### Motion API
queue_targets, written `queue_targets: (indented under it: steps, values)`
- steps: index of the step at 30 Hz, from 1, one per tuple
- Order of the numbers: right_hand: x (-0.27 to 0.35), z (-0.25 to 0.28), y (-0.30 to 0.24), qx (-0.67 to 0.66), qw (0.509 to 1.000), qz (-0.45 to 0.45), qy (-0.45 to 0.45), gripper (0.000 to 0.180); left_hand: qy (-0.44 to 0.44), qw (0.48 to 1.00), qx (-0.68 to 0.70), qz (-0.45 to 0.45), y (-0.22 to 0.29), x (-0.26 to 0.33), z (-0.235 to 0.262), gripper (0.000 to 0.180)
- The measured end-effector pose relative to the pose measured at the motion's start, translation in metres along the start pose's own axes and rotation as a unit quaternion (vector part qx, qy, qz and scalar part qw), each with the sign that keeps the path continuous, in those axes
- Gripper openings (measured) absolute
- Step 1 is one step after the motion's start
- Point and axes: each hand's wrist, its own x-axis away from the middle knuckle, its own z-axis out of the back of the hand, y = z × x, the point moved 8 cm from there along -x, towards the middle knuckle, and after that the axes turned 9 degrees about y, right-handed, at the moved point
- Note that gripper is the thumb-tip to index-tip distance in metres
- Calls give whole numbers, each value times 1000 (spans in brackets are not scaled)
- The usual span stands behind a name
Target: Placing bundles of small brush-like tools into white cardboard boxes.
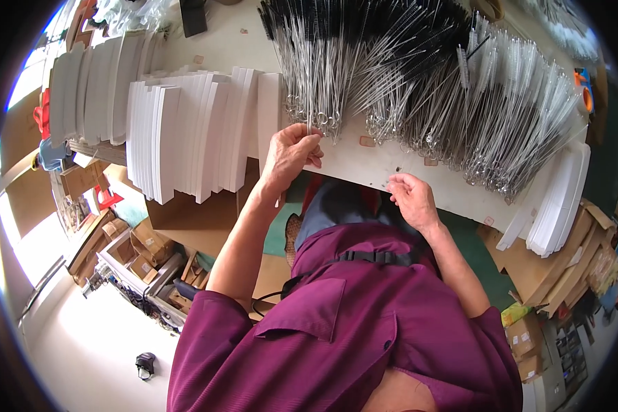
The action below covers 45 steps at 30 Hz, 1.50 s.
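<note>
My left hand point(292, 156) is at the near edge of the table, thumb and fingers pinched on the lower end of a thin wire brush point(310, 113). That brush stands out in front of a large pile of black-bristled wire brushes point(391, 82), whose looped ends point toward me. My right hand point(412, 200) hovers at the table edge, its fingers loosely bent and apart. Nothing shows between them. White-bristled wire brushes point(518, 103) lie farther right in the same pile.
White narrow boxes point(185, 134) stand in rows on the left of the table point(220, 41). More white pieces point(559, 199) lie at its right end. Orange-handled scissors point(586, 89) are at the far right. Cardboard cartons point(192, 213) stand below the table's left side.
</note>
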Motion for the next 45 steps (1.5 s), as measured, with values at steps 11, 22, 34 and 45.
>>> queue_targets:
  steps: [11, 22, 34, 45]
  values:
    - [-64, -82, -166, 47, 965, 238, -101, 31, -22, 991, 117, -69, 31, 34, -7, 27]
    - [-158, -109, -164, -48, 985, 119, -116, 49, 20, 992, 96, -75, 50, 84, 13, 19]
    - [-28, -51, -199, -224, 912, 97, -329, 48, -56, 990, -42, -119, 36, 86, -26, 14]
    - [-9, 40, -121, -309, 946, 38, -90, 29, -218, 955, -182, -87, 26, 88, -98, 24]
